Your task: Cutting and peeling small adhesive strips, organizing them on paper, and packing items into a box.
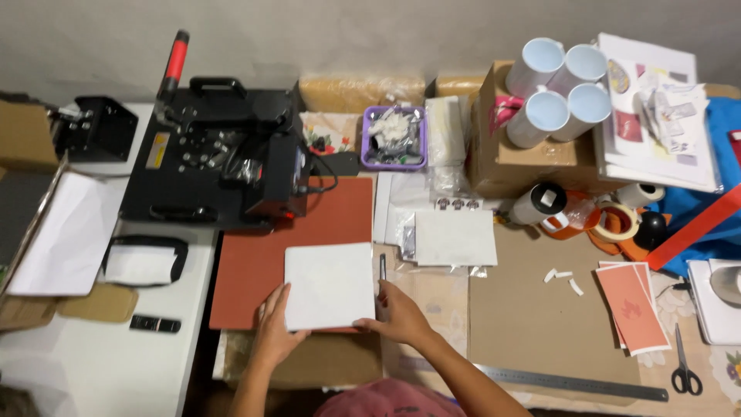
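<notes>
Both hands on the white square sheet [329,286], which lies flat on the red-brown pad [262,266] in front of the black heat press [220,150]. Left hand [274,328] grips the sheet's lower-left corner: fingers spread along the left edge, thumb at the bottom edge, clamped lightly on it. Right hand [397,313] pinches the lower-right corner, fingers half-curled, thumb on the bottom edge. Both forearms come up from the bottom of the view, angled inward, wrists low near the pad.

A small dark pen-like tool [382,266] lies just beside the sheet's right edge. Another white sheet in clear wrap [454,238] sits to the right. Purple basket [394,137] w/ crumpled bits at the back, next to a cardboard box [513,158] w/ four white mugs [557,89] on top. Orange-red printed cards [633,305] lie far right, scissors [684,367] beside them, metal ruler [571,382] along the front.
</notes>
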